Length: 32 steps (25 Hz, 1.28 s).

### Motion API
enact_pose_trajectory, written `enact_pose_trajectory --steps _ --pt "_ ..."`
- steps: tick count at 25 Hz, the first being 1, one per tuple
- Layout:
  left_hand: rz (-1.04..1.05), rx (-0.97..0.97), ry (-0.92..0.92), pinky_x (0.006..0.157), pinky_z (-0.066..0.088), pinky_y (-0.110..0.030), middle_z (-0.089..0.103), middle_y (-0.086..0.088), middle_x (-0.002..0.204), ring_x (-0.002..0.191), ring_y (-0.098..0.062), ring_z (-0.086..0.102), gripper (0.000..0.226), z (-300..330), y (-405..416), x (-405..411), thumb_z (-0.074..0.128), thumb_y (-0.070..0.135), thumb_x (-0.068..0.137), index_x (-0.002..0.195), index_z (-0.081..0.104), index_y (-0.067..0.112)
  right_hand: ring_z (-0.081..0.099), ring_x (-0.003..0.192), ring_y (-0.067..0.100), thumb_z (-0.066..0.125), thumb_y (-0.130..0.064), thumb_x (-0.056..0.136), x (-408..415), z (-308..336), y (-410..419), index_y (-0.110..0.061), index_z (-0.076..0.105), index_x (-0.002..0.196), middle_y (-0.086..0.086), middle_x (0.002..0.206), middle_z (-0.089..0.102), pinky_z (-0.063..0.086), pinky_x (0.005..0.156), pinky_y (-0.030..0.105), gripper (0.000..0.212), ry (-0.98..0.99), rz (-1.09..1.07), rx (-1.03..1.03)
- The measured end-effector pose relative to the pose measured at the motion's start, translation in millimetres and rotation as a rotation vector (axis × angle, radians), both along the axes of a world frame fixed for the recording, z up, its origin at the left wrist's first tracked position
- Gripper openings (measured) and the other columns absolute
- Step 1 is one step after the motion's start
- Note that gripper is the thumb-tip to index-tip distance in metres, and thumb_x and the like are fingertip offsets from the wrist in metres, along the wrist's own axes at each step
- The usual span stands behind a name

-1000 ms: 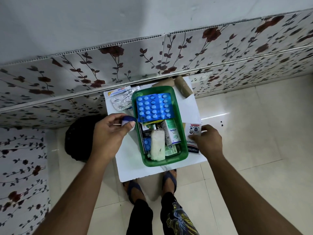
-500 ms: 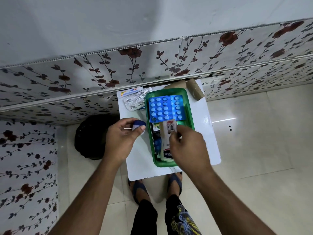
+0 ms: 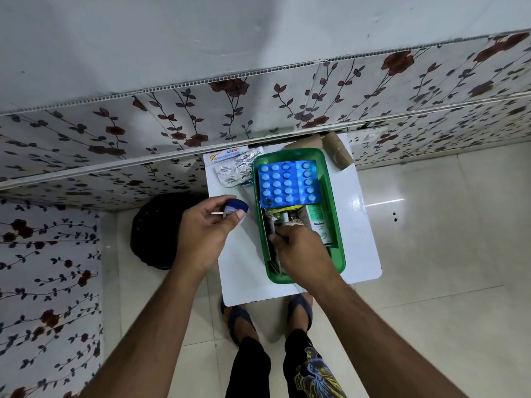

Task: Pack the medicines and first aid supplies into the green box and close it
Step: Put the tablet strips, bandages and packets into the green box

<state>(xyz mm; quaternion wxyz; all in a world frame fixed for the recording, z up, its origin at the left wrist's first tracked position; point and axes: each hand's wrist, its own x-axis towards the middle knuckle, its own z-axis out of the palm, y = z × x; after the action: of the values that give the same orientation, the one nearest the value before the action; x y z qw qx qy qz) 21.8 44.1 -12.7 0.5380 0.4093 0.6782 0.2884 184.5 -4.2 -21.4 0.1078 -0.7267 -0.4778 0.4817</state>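
Green box (image 3: 336,225): open on the white table (image 3: 359,225), long side running away from the viewer, no lid on it.
Box contents: blue blister sheet (image 3: 288,182) lying flat across the far half; white-and-green carton (image 3: 320,225) along the right wall; other packs beneath, partly hidden.
Right hand (image 3: 301,251): inside the near half of the box, fingers curled down and pinching a thin flat pack (image 3: 271,239) standing on edge against the left wall; exact pack not readable.
Left hand (image 3: 207,228): just left of the box above the table, thumb and fingers pinching a small white jar with a blue cap (image 3: 235,208), clear of the box rim.
Silver foil strips (image 3: 235,172): on the table's far left corner, touching the box's outer left wall, beside a white sachet (image 3: 224,155).
Brown rolls (image 3: 336,149): at the table's far right corner, outside the box, against the flowered wall panel (image 3: 172,119).
Floor: pale tiles; dark round basket (image 3: 155,231) left of the table; feet in blue sandals (image 3: 238,317) at the table's near edge.
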Motion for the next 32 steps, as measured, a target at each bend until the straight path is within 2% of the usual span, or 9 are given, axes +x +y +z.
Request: enact_pose_trajectory --steps 2,4,10,15,19,20,22,25,32 --pt "-0.021 0.005 -0.001 0.082 0.056 -0.029 0.075 0.002 0.094 0.083 -0.011 0.071 0.029 2.1 1.0 1.3 0.074 0.006 0.081 0.108 0.072 0.015 0.066 0.08 0.028 0.062 -0.03 0.094 -3.2 -3.8 3.2 -0.013 0.074 0.093 0.008 0.082 0.073 0.054 0.073 0.034 0.021 0.073 -0.053 -0.011" --pt "-0.028 0.006 0.009 0.083 0.056 -0.029 0.076 0.001 0.096 0.085 -0.013 0.071 0.03 3.3 2.8 3.2 0.075 0.006 0.081 0.109 0.072 0.016 0.071 0.08 0.025 0.068 -0.032 0.089 -3.8 -8.9 4.0 -0.02 0.077 0.097 0.005 0.084 0.076 0.058 0.078 0.04 0.017 0.133 -0.162 -0.001" --pt "-0.029 0.018 0.019 0.078 0.056 -0.025 0.076 -0.001 0.095 0.081 -0.011 0.072 0.033 5.8 8.6 10.6 0.076 0.005 0.08 0.111 0.072 0.014 0.072 0.078 0.023 0.067 -0.029 0.088 -4.7 -18.8 -0.5 -0.022 0.077 0.096 0.0 0.083 0.077 0.059 0.077 0.039 0.015 0.085 -0.226 0.054" --pt "-0.091 0.075 0.089 0.076 0.053 -0.024 0.073 0.006 0.09 0.083 -0.013 0.069 0.03 10.7 6.3 15.9 0.08 0.012 0.076 0.1 0.072 0.029 0.071 0.069 0.023 0.066 -0.039 0.089 0.9 -10.2 4.7 -0.018 0.075 0.089 0.002 0.071 0.074 0.059 0.072 0.041 0.023 0.099 -0.238 0.011" --pt "-0.286 0.157 0.309 0.067 0.042 -0.011 0.065 0.017 0.083 0.076 0.0 0.057 0.025 23.0 3.6 36.5 0.08 0.024 0.076 0.097 0.068 0.03 0.069 0.061 0.023 0.062 -0.033 0.089 48.7 13.7 -6.2 -0.018 0.072 0.079 0.002 0.062 0.07 0.059 0.066 0.045 0.02 0.097 -0.448 0.167" --pt "-0.378 0.185 0.409 0.072 0.042 -0.014 0.061 0.018 0.083 0.08 -0.002 0.056 0.025 23.0 2.1 45.4 0.079 0.029 0.078 0.099 0.067 0.03 0.068 0.062 0.022 0.06 -0.03 0.089 61.6 18.9 -9.4 -0.019 0.072 0.08 0.0 0.063 0.069 0.059 0.064 0.043 0.018 0.065 -0.49 0.212" --pt "-0.604 0.271 0.655 0.084 0.038 -0.03 0.06 0.013 0.088 0.096 -0.013 0.053 0.027 17.1 -0.3 64.9 0.072 0.037 0.082 0.107 0.066 0.029 0.067 0.062 0.016 0.057 -0.023 0.091 82.2 24.5 -13.6 -0.021 0.072 0.082 -0.003 0.065 0.068 0.054 0.059 0.032 0.017 0.043 -0.547 0.245" --pt "-0.833 0.341 0.926 0.085 0.028 -0.038 0.067 0.004 0.094 0.107 -0.021 0.047 0.027 2.3 2.6 83.4 0.064 0.04 0.084 0.108 0.066 0.027 0.061 0.055 0.004 0.055 -0.016 0.094 98.3 21.3 -16.0 -0.017 0.071 0.087 -0.003 0.068 0.067 0.044 0.051 0.01 0.018 0.041 -0.589 0.244" --pt "-0.892 0.462 1.126 0.079 0.022 -0.039 0.063 0.004 0.093 0.099 -0.024 0.047 0.026 -3.9 -2.8 87.6 0.069 0.045 0.076 0.095 0.071 0.026 0.06 0.054 0.003 0.054 -0.016 0.094 110.2 8.5 -18.9 -0.015 0.072 0.089 -0.003 0.068 0.066 0.043 0.05 0.008 0.018 0.049 -0.59 0.255"
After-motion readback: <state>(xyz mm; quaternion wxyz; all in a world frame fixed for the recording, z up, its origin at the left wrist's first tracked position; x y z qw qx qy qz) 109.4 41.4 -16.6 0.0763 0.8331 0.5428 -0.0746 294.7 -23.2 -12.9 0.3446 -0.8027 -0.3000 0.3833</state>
